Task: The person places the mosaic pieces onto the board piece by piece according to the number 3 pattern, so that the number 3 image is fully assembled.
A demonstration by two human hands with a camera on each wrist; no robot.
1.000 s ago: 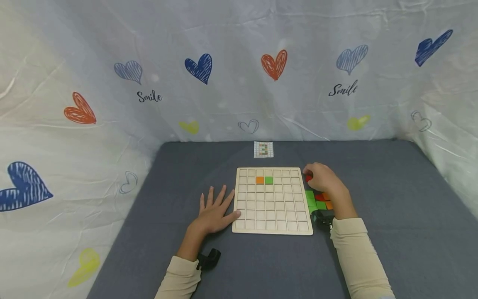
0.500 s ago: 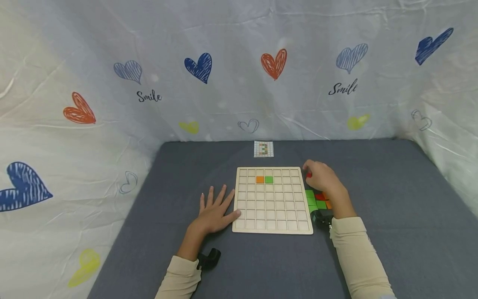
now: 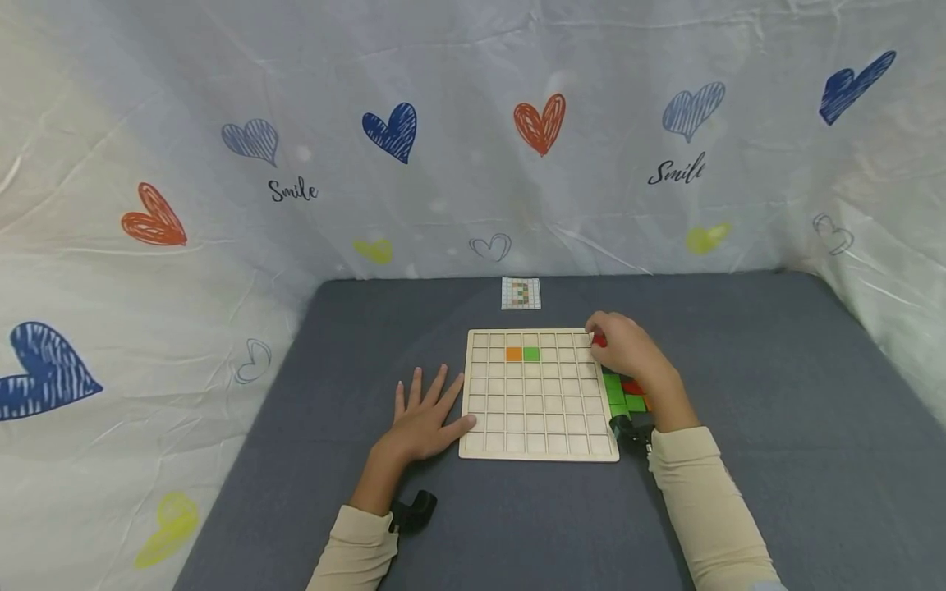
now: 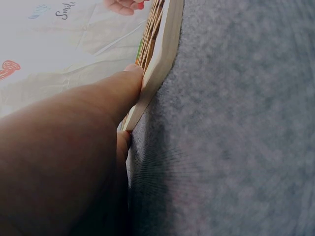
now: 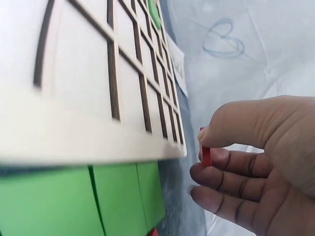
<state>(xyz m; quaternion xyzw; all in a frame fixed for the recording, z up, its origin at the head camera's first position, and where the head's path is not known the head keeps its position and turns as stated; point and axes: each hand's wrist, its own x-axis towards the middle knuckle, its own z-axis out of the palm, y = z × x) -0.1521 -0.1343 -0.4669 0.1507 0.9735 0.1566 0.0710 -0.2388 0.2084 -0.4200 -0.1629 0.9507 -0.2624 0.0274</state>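
Two squares filled so far on my wooden grid board [image 3: 539, 396]: an orange tile [image 3: 514, 354] and a green tile [image 3: 531, 354] side by side, nearly every other cell bare. My right hand [image 3: 624, 349] pinches a small red tile [image 3: 599, 340] at the board's far right corner; my left hand [image 3: 424, 419] lies flat, thumb against the board's edge. More green, red and orange tiles [image 3: 626, 395] wait on the grey felt surface [image 3: 769, 394], with a heart-printed sheet [image 3: 473, 139] all round.
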